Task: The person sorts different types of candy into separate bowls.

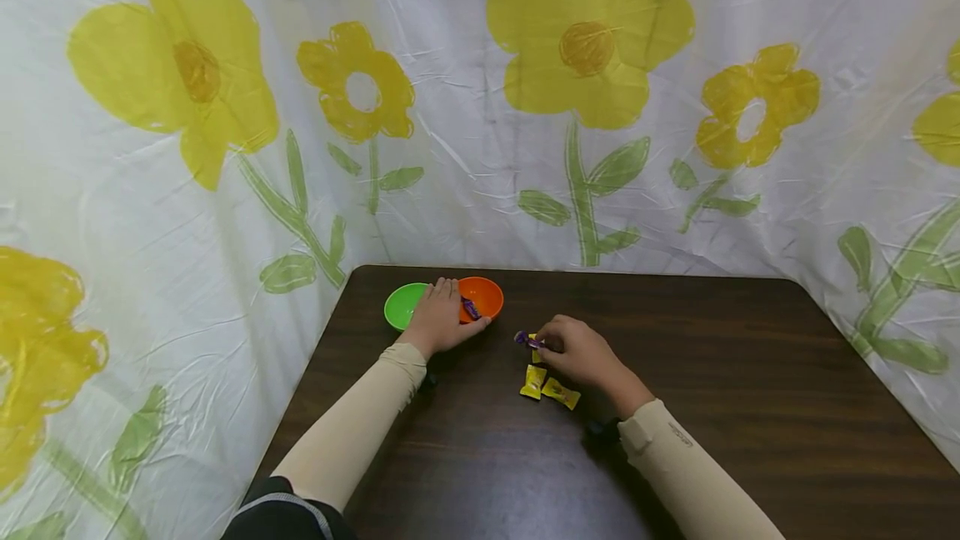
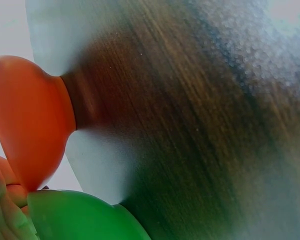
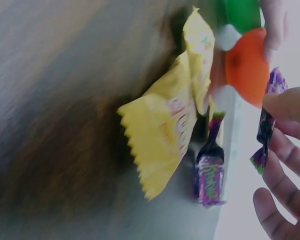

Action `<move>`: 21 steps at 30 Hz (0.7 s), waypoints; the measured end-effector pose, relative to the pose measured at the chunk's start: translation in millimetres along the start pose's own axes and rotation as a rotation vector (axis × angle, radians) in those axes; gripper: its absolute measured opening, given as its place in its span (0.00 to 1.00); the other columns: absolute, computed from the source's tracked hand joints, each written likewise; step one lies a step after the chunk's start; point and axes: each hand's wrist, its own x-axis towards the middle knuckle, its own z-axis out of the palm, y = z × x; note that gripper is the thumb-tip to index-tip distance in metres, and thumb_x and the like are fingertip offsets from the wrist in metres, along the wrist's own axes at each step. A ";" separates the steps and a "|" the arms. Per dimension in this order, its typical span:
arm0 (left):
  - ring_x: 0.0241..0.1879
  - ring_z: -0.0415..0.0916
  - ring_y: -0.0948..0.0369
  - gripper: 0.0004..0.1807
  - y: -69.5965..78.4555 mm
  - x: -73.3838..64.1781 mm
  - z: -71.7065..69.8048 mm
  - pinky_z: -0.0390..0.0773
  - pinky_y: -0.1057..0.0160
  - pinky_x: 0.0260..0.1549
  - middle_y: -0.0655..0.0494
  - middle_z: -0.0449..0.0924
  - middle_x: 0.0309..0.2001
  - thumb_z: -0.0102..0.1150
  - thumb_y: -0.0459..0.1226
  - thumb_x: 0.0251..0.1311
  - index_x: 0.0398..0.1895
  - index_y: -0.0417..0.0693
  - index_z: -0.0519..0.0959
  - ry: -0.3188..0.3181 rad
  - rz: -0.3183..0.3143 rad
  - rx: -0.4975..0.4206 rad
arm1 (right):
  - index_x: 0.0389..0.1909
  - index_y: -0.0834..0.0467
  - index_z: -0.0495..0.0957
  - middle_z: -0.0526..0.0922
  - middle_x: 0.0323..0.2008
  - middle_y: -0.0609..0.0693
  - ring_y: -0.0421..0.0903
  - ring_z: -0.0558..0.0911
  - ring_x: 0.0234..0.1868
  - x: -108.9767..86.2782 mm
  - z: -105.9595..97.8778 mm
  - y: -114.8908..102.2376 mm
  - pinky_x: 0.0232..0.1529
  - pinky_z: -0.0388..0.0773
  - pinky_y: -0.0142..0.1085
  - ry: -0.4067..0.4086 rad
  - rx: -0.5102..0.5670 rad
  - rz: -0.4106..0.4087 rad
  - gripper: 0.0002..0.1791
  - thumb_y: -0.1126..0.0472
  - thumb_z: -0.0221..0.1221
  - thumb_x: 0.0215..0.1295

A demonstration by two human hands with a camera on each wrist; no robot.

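Note:
My left hand [image 1: 438, 319] rests over the place where a green bowl [image 1: 400, 307] and an orange bowl [image 1: 489, 297] meet. Its fingers lie extended and its thumb touches the orange bowl's near rim. Inside the orange bowl is a purple wrapped candy [image 1: 471, 309]. To the right, my right hand [image 1: 581, 348] pinches another purple wrapped candy [image 3: 266, 125] between thumb and fingers, above the table. Below it, a dark purple candy [image 3: 210, 175] lies beside yellow wrapped candies [image 3: 165, 125], partly hidden by the hand in the head view.
The dark wooden table [image 1: 712, 373] has rounded far corners. Two yellow candies [image 1: 561, 392] lie nearer me, and a third is partly covered by the right hand. Behind the table hangs a white curtain [image 1: 465, 190] printed with yellow flowers.

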 end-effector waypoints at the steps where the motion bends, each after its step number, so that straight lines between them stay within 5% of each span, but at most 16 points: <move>1: 0.83 0.55 0.41 0.60 -0.1 -0.1 0.2 0.50 0.42 0.83 0.34 0.59 0.82 0.44 0.73 0.69 0.82 0.30 0.57 -0.001 0.000 0.001 | 0.45 0.53 0.90 0.83 0.39 0.45 0.39 0.81 0.37 1.5 0.4 -0.8 0.40 0.83 0.40 0.006 0.003 0.007 0.06 0.59 0.70 0.70; 21: 0.83 0.56 0.40 0.60 -1.5 2.7 2.5 0.51 0.42 0.83 0.34 0.59 0.81 0.45 0.73 0.69 0.82 0.29 0.57 0.005 0.003 0.001 | 0.47 0.54 0.90 0.83 0.42 0.48 0.45 0.83 0.42 55.7 15.0 -18.6 0.44 0.85 0.43 0.154 0.025 0.089 0.09 0.56 0.68 0.71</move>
